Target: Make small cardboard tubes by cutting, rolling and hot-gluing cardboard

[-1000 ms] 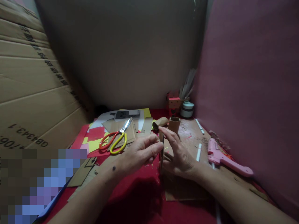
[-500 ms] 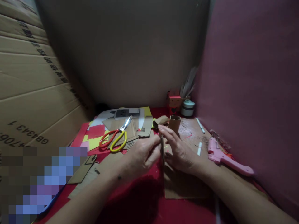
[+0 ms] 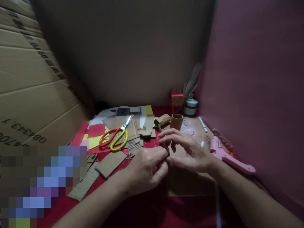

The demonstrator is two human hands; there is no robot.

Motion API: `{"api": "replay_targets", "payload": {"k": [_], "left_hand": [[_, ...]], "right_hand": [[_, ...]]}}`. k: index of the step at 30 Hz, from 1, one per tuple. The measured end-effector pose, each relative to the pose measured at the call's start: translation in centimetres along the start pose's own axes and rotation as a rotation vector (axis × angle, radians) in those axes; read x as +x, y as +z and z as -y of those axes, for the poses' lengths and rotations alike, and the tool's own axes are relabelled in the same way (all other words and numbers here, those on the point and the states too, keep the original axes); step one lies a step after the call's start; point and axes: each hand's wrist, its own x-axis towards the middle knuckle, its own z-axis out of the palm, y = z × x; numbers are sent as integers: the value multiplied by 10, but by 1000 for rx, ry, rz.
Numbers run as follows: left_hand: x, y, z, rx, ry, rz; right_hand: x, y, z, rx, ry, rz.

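Note:
My left hand [image 3: 150, 166] is closed, its thumb and fingers pinching a thin strip of cardboard [image 3: 168, 150] seen nearly edge-on. My right hand [image 3: 190, 147] curves round the same strip from the other side, fingertips and thumb against it; the fingers hide much of it. Beneath my right hand lies a flat sheet of cardboard [image 3: 190, 183]. Just beyond the hands a short cardboard tube [image 3: 177, 122] stands upright, with a curled cardboard piece [image 3: 163, 121] beside it.
Scissors [image 3: 123, 127] with red and yellow handles lie on cardboard scraps [image 3: 111, 164] and coloured paper at left. A pink glue gun [image 3: 230, 159] is at right, near a white stick [image 3: 203, 124]. Behind stand a cardboard figure [image 3: 177, 100] and a pale green jar [image 3: 190, 107]. A carton [image 3: 35, 76] rises at left.
Both hands have come slightly nearer. My right hand has gone from lying flatter along the cardboard to curling its fingers and thumb round the strip. The view has shifted a little.

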Motion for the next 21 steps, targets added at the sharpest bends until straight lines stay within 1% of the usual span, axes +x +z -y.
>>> {"api": "replay_targets", "payload": {"k": [3, 6, 10, 15, 21], "left_hand": [[0, 2, 0, 1, 23, 14], [0, 2, -1, -26, -10, 47], [0, 1, -2, -68, -81, 82], [1, 1, -2, -104, -88, 73], [1, 1, -1, -111, -92, 96]], "right_hand": [[-2, 5, -2, 35, 33, -33], [-3, 6, -5, 68, 57, -37], [-4, 4, -5, 95, 45, -8], [-4, 2, -3, 136, 57, 35], [-6, -2, -3, 154, 47, 74]]}}
